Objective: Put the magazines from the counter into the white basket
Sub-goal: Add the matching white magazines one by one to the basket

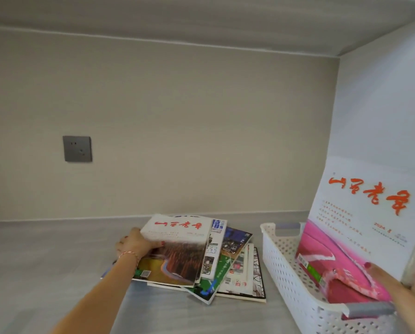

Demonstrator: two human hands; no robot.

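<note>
Left hand (135, 244) closed on the top magazine (177, 249) of the counter (45, 261) pile; white basket (288, 268) lies at three o'clock, where the right hand (404, 283) holds a pink-covered magazine (360, 227) upright.

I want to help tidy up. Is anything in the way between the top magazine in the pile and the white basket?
Nothing visible on the counter between them. The left hand already holds the top magazine. Inside the white basket, the right hand props a pink-and-white magazine upright, leaving open space beside it.
</note>
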